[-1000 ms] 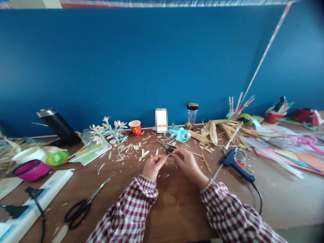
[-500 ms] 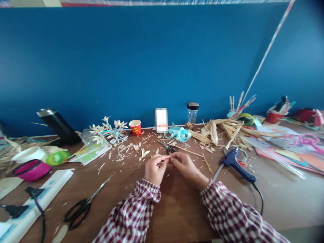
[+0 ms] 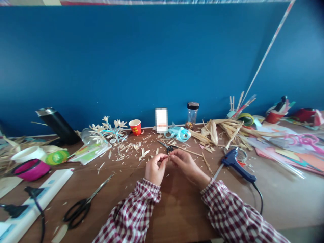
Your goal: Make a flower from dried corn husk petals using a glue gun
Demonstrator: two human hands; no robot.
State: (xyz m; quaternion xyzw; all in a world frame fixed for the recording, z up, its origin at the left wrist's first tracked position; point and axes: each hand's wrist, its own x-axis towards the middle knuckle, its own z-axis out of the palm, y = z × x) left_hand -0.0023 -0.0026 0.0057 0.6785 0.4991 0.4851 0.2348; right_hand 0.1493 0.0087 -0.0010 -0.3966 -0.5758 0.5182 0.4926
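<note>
My left hand [image 3: 155, 167] and my right hand [image 3: 186, 166] meet fingertip to fingertip over the middle of the brown table [image 3: 131, 202]. Both are closed in a pinch. Whatever lies between the fingertips is too small and too covered to make out. Just beyond them rests a small pair of scissors [image 3: 165, 146], its handles partly behind my fingers. Pale cut petals [image 3: 143, 154] and shavings are strewn to the left of these scissors. Behind them lies a coil of light blue ribbon [image 3: 181, 133]. A blue glue gun [image 3: 238, 165] is on its side near my right wrist.
Large black-handled scissors [image 3: 81, 209] and a white power strip [image 3: 45, 199] lie at left. Along the blue partition [image 3: 152, 60] stand white husk flowers [image 3: 108, 130], a red paper cup [image 3: 135, 128] and a lidded jar [image 3: 192, 116]. Dried corn husks [image 3: 227, 130] and coloured paper [image 3: 291, 157] spread over the right.
My fingertips have shifted very slightly while staying pinched together in the same place. Nothing else on the table has visibly moved.
</note>
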